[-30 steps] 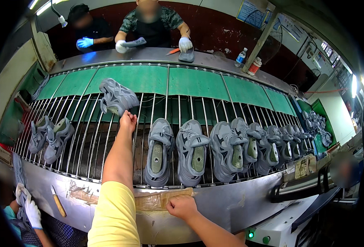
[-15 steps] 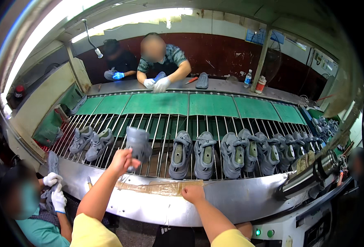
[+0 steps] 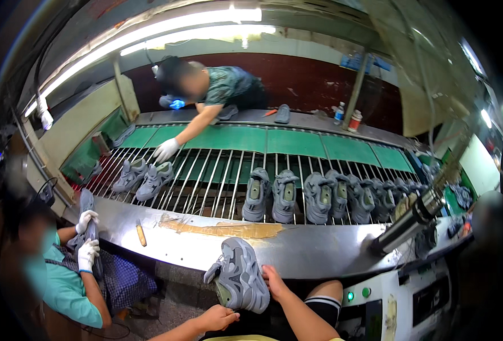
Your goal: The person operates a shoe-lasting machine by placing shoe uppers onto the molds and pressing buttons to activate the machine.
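Note:
A grey sneaker [image 3: 243, 278] is held up in front of me, over the near edge of the metal bench, tilted on its side with the toe up. My right hand [image 3: 274, 282] grips it along the sole, with some fingers hidden behind the shoe. At the heel end, my left hand [image 3: 219, 318] is closed, its fingertips against the lower edge of the shoe. Across the bench, a row of similar grey sneakers [image 3: 284, 196] stands on metal rods, and two more sneakers [image 3: 155, 181] stand apart to the left.
The metal bench edge [image 3: 166, 247] bears brown tape [image 3: 223, 228] and a wooden-handled tool [image 3: 141, 233]. A steel cylinder [image 3: 402, 227] rises at right. One gloved co-worker [image 3: 166, 149] reaches over the rods; another [image 3: 88, 250] holds a shoe at left. A machine [image 3: 388, 307] stands lower right.
The sneaker has come from above the rods toward me in my left hand. My right hand has left the bench edge and taken hold of it. The far co-worker now reaches leftward over the rods.

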A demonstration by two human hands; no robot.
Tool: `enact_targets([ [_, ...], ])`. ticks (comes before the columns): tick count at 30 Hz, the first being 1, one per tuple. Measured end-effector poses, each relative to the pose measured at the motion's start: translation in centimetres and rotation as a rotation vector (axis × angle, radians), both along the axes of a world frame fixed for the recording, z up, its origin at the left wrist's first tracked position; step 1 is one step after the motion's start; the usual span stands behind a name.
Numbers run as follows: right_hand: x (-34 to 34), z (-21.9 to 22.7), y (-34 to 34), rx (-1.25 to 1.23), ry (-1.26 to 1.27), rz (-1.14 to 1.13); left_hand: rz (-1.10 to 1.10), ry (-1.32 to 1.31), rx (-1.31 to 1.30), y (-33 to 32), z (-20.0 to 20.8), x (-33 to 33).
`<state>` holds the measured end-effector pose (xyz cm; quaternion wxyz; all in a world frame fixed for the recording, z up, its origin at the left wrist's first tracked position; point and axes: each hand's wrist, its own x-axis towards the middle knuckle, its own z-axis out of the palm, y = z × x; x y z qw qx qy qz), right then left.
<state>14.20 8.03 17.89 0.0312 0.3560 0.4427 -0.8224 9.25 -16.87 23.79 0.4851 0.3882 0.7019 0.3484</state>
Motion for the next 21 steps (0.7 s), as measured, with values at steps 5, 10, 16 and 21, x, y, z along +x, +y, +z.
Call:
enact_targets([
  [5, 3.6, 0.9, -2.8, -0.198, 0.168, -0.012, -0.077, 0.167, -0.066, 0.2, 3.9, 1.7],
  [10, 3.0, -0.4, -2.2, -0.735, 0.254, 0.124, -0.312, 0.499, 0.128, 0.7, 5.2, 1.9],
  [16, 8.1, -3.7, -2.2, -0.953, 0.747, -0.057, -0.570, 0.736, 0.325, 4.5, 10.5, 5.6],
  [21, 22.4, 8.7, 2.8, -0.806, 0.906, -0.297, -0.778, 0.259, 0.725, 11.8, 7.1, 7.5],
])
